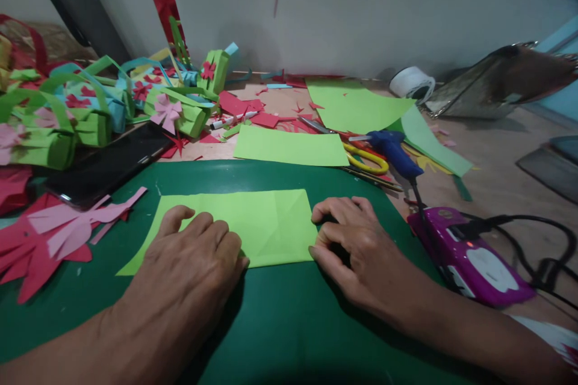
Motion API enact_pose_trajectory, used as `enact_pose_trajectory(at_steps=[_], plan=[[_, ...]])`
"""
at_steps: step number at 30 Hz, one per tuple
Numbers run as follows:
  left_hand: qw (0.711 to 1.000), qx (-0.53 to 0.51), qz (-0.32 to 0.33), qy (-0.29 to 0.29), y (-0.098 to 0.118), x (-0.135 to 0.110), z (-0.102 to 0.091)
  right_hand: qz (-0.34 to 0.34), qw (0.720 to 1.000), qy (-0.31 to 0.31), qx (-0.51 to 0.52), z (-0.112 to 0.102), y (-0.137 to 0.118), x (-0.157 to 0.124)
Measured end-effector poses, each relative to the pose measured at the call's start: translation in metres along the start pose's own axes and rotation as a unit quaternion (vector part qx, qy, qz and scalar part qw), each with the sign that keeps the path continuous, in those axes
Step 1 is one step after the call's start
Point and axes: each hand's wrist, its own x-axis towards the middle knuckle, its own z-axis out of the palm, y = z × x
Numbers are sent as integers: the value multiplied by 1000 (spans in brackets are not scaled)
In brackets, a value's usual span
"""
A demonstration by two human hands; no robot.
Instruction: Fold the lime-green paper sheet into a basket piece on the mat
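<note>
A light green sheet of paper (pixel 271 222), with fold creases at its right part, lies on the dark green board (pixel 280 325). My left hand (pixel 194 258) rests on its left half, fingers curled over the paper and thumb at the near edge. At the sheet's right edge my right hand (pixel 356 240) is closed, with the thumb and bent fingers gripping the near right corner. A second green paper strip (pixel 289 145) lies just beyond the board's far edge.
Small green paper baskets (pixel 185 111) and a black phone (pixel 117 162) stand at the left, near pink and red cut-outs (pixel 49 240). Yellow-handled scissors (pixel 368 159), a blue glue gun (pixel 392 150) and a purple power strip (pixel 469 252) with black cables lie at the right.
</note>
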Motion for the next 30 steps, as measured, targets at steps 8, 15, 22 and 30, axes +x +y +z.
enact_pose_trajectory(at_steps=[8, 15, 22, 30], plan=[[992, -31, -43, -110, 2, 3, -5, -8, 1000, 6, -4, 0, 1, 0], [994, -40, -29, -93, 1, 4, -5, -12, 1000, 3, -28, 0, 0, 0], [996, -28, 13, -89, 1, -1, -9, -108, 981, 37, -158, -4, -6, -9], [988, -46, 137, -45, -10, -9, -8, -272, 942, -1, -195, -4, 0, -9]])
